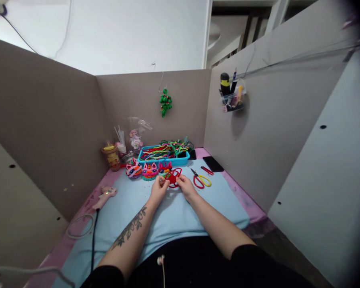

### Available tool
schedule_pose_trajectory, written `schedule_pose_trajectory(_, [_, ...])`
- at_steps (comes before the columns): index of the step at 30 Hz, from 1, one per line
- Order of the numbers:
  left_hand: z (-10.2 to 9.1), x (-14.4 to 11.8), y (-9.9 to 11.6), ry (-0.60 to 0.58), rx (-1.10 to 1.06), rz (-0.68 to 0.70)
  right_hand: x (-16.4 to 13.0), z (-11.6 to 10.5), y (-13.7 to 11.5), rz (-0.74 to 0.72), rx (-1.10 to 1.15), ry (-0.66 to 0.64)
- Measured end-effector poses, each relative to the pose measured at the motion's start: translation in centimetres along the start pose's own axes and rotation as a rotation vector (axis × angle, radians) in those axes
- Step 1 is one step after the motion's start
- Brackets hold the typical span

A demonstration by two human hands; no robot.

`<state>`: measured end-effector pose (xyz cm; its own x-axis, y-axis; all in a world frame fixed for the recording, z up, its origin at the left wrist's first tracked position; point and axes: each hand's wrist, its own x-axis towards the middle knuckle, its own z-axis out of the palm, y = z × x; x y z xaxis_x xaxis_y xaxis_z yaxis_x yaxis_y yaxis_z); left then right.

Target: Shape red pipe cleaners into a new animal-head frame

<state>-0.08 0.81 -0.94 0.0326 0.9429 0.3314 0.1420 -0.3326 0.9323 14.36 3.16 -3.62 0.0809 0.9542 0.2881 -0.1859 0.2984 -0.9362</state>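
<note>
Between my two hands is a red pipe-cleaner piece (pixel 173 179) with a dense round middle and looped outer strands. My left hand (pixel 160 187) pinches its left side, fingers closed. On its right side my right hand (pixel 185 187) grips it between thumb and fingers. Just behind my hands stand colourful fuzzy animal-like figures: one on the left (pixel 133 171), a pink one (pixel 150 171) in the middle, and one on the right (pixel 165 168) partly hidden by the red piece. Scissors (pixel 202 179) with red and yellow handles lie to the right of my right hand.
A blue tray (pixel 180 161) of many-coloured pipe cleaners stands at the back. A phone (pixel 213 164) and a red cutter (pixel 207 171) lie at the right. On the left is a pink glue gun (pixel 105 196) with a cable. Partition walls (pixel 156 132) enclose the table.
</note>
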Motion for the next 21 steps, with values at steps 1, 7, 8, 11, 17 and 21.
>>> schedule_pose_trajectory(1, [0.0, -0.1, 0.2, -0.011, -0.043, -0.012, 0.0, 0.0, 0.0, -0.004, -0.014, -0.001])
schedule_pose_trajectory(7, [0.2, -0.3, 1.4, -0.150, -0.204, -0.043, -0.1, -0.2, 0.1, -0.064, -0.103, -0.039])
schedule_pose_trajectory(8, [0.2, -0.3, 1.5, -0.144, -0.214, -0.053, -0.1, -0.2, 0.1, -0.069, -0.115, -0.041])
schedule_pose_trajectory(11, [0.0, -0.2, 1.3, -0.109, -0.215, -0.071, -0.1, -0.2, 0.2, -0.069, -0.132, -0.051])
schedule_pose_trajectory(17, [-0.1, -0.2, 1.1, -0.100, -0.201, -0.081, -0.1, -0.3, 0.3, -0.066, -0.143, -0.053])
schedule_pose_trajectory(21, [0.1, -0.3, 1.1, -0.129, -0.235, -0.114, -0.2, -0.3, 0.0, -0.098, -0.227, -0.030])
